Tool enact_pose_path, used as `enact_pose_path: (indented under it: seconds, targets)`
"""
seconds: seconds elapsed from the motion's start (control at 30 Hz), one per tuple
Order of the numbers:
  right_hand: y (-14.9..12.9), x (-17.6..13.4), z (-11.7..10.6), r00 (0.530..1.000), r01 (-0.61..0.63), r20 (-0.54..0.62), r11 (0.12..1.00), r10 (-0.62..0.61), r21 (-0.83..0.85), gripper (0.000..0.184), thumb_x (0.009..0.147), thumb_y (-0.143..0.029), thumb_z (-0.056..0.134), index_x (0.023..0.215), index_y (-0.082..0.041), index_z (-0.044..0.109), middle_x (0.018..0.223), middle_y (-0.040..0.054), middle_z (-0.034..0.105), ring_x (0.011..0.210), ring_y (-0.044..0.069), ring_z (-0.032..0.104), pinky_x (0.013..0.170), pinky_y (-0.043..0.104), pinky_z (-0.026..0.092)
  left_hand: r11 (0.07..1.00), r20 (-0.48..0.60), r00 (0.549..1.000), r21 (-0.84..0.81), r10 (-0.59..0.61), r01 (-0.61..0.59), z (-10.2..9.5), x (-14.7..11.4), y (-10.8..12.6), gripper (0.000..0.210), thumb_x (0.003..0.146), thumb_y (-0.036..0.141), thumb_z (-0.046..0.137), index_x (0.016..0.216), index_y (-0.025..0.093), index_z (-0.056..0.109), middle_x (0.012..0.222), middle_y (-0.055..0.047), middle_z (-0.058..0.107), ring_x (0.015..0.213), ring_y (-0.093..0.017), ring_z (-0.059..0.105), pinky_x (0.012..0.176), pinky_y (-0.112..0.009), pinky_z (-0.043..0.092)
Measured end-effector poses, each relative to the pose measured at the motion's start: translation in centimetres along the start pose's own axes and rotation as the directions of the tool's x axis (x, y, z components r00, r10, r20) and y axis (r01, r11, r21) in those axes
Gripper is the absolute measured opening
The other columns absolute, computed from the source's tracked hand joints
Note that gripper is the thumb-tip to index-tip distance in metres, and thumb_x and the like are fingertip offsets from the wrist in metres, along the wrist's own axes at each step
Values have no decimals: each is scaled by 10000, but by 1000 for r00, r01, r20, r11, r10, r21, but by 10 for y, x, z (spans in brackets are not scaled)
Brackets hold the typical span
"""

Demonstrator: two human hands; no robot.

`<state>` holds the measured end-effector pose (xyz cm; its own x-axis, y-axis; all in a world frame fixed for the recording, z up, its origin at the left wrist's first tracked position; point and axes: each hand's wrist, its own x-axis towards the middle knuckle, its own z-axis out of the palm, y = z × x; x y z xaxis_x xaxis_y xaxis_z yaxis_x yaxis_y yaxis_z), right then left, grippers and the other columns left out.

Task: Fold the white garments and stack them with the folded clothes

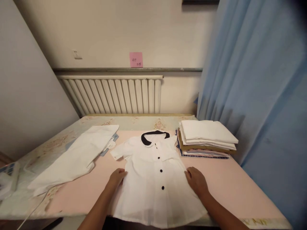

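Note:
A white short-sleeved blouse (144,179) with a black collar and black buttons lies front up on a pink cloth (227,185), its collar pointing to the wall. Its hem reaches the near edge of the bed-like surface. My left hand (118,177) pinches the blouse's left side seam below the sleeve. On the opposite side, my right hand (197,180) has its fingers closed on the other side edge at about the same height. One sleeve spreads out to the left; the right sleeve appears folded in or hidden.
Right of the blouse stands a stack of folded clothes (208,132), close to a blue curtain (254,80). More white garments (79,153) lie loosely at the left, near a white cord (33,209). Behind are a radiator (112,95) and a pink note (136,59) on the wall.

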<state>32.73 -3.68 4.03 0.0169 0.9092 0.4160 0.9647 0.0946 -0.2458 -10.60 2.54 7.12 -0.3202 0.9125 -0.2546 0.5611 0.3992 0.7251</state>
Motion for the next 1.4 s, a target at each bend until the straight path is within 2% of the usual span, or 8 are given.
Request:
enact_pose_path:
  seconds: [0.13, 0.23, 0.4, 0.53, 0.73, 1.03, 1.4]
  targets:
    - [0, -1, 0, 1000, -3, -3, 1000, 3, -1, 220, 897, -266, 453, 687, -214, 489, 708, 16, 549, 682, 163, 488, 653, 281, 292, 994, 29, 999, 101, 33, -36, -2, -16, -13, 136, 698, 256, 608, 816, 191, 587, 654, 20, 633, 620, -165, 616, 552, -257, 445]
    - [0, -2, 1, 1000, -2, -6, 1000, 2, -4, 225, 899, -269, 450, 684, -214, 488, 706, 15, 545, 678, 162, 486, 647, 281, 290, 982, 31, 998, 179, 56, -60, -5, -26, -21, 122, 675, 179, 598, 791, 208, 575, 712, 17, 651, 728, -174, 640, 633, -254, 456]
    - [0, -3, -1, 1000, 17, -8, 1000, -17, -5, 229, 908, -270, 442, 690, -212, 482, 708, 14, 540, 691, 164, 486, 656, 278, 291, 963, 28, 996, 252, 90, -94, -9, -44, -29, 91, 761, 205, 535, 849, 214, 557, 814, 0, 676, 828, -174, 649, 743, -263, 451]
    - [-1, -2, -2, 1000, 0, -1, 1000, 0, -5, 219, 906, -270, 450, 698, -212, 484, 710, 12, 542, 694, 164, 485, 663, 280, 291, 959, 51, 995, 265, 89, -99, -11, -59, -31, 119, 802, 275, 529, 893, 204, 559, 842, -13, 690, 841, -167, 656, 753, -251, 456]
    - [0, -2, -1, 1000, -2, 12, 1000, 3, -15, 228, 906, -267, 446, 686, -212, 477, 709, 11, 542, 688, 161, 486, 660, 283, 284, 960, 138, 987, 255, 84, -117, -12, -79, -36, 207, 745, 141, 521, 936, 209, 561, 853, 2, 704, 831, -157, 667, 742, -246, 461]
    - [1, -1, -1, 1000, 3, -3, 1000, -3, -6, 221, 897, -245, 460, 679, -208, 474, 704, 13, 546, 669, 153, 483, 646, 279, 279, 924, 145, 985, 355, 97, -144, -15, -90, -44, 250, 766, 126, 508, 1004, 197, 535, 873, -2, 686, 866, -154, 650, 774, -242, 438]
    - [3, -2, 4, 999, 24, -41, 1000, -24, -11, 207, 894, -240, 475, 690, -209, 491, 694, 9, 542, 675, 158, 483, 655, 282, 278, 914, 138, 982, 369, 127, -170, -15, -94, -51, 236, 802, 161, 491, 1033, 192, 531, 937, -27, 690, 911, -160, 647, 808, -242, 436]
